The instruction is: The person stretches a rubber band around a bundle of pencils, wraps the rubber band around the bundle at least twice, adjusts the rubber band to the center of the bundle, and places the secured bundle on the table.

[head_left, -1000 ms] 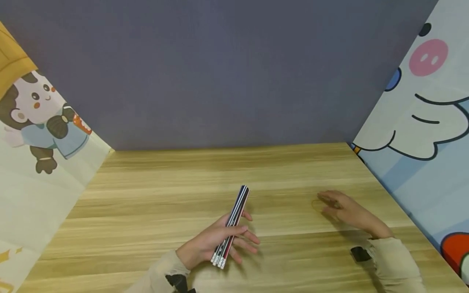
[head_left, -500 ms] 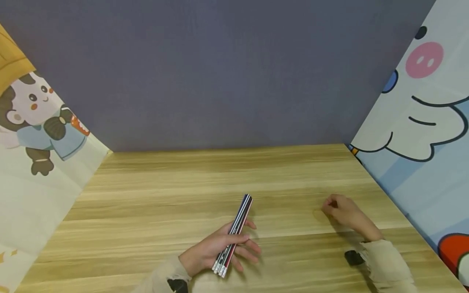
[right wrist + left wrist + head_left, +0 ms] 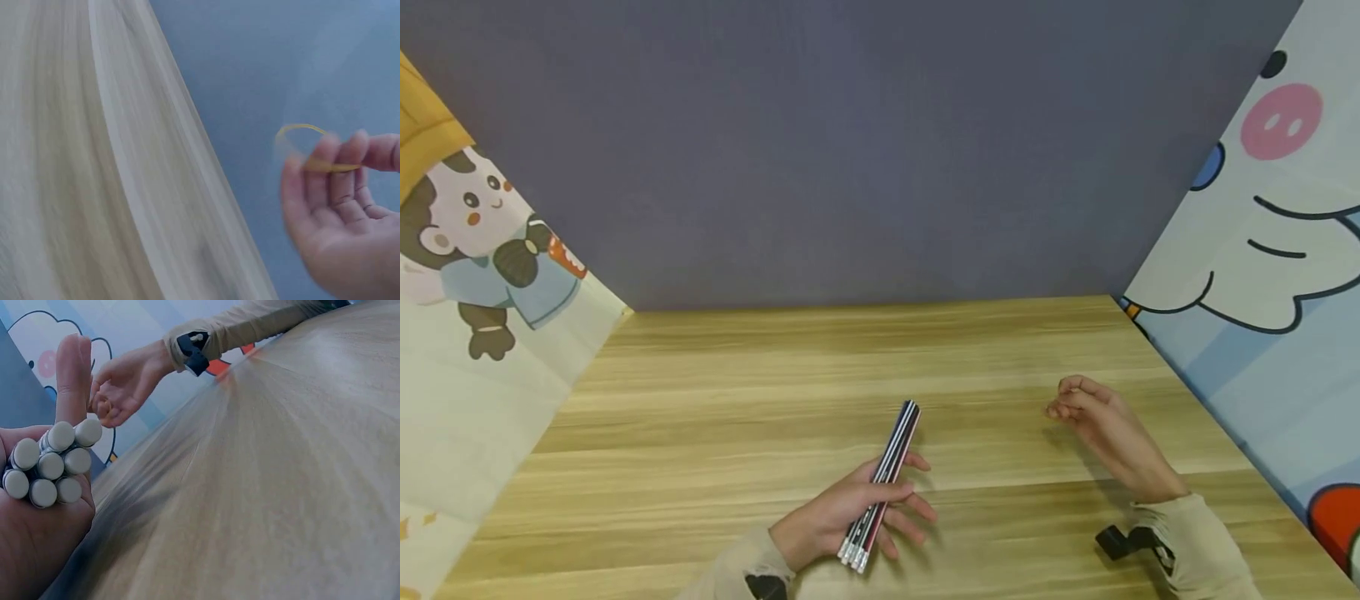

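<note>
A bundle of striped pencils (image 3: 894,451) lies across the palm of my left hand (image 3: 842,508), held down by the thumb while the other fingers spread out beneath. In the left wrist view, several white eraser ends (image 3: 50,465) face the camera in a tight cluster. My right hand (image 3: 1116,437) is raised at the right side, apart from the pencils. Its fingertips pinch a thin yellow rubber band (image 3: 340,167), which loops out past them in the right wrist view. The band is too faint to make out in the head view.
Both hands are above a wood-grain table (image 3: 722,375). A dark grey panel (image 3: 865,150) stands along its far edge. Cartoon-printed walls flank it, with a child figure (image 3: 482,225) on the left and a pink-snouted figure (image 3: 1281,122) on the right.
The right hand closed its fingers on the rubber band at the tabletop, then lifted it. The left hand, with the pencils, has shifted only slightly.
</note>
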The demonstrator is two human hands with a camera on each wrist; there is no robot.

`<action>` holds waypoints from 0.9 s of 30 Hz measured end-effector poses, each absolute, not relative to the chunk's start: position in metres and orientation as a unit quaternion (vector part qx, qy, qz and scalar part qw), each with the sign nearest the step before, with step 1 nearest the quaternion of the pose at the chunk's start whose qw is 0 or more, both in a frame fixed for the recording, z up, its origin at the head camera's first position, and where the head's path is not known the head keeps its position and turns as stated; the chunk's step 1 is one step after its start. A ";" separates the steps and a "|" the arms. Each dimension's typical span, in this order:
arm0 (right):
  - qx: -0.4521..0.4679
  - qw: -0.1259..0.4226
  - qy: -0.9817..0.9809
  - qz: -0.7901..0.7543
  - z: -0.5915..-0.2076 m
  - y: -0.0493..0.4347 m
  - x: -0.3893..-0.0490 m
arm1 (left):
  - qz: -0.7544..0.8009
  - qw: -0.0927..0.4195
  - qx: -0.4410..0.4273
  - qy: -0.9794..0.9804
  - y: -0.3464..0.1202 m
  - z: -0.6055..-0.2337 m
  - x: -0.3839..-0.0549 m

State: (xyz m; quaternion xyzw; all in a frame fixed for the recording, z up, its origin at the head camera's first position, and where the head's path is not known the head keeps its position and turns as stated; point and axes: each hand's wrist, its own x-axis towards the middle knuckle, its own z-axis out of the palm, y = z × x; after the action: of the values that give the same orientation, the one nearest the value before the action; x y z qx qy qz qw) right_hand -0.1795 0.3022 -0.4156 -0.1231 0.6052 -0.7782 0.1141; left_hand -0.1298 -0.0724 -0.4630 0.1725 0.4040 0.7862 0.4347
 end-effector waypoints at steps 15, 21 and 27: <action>-0.201 0.169 0.495 -0.828 -0.420 0.296 -0.179 | 0.778 0.450 0.171 0.403 -0.070 -0.463 -0.125; -0.219 0.192 0.545 -0.786 -0.420 0.294 -0.177 | 0.775 0.451 0.168 0.410 -0.070 -0.463 -0.124; -0.217 0.222 0.543 -0.780 -0.421 0.290 -0.176 | 0.772 0.448 0.173 0.416 -0.070 -0.462 -0.124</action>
State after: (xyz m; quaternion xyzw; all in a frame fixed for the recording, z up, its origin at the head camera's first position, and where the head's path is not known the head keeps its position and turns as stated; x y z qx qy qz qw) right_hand -0.1763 0.2905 -0.4209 -0.2168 0.5429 -0.7804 0.2218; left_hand -0.1240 -0.0695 -0.4622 0.1729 0.4158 0.7725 0.4478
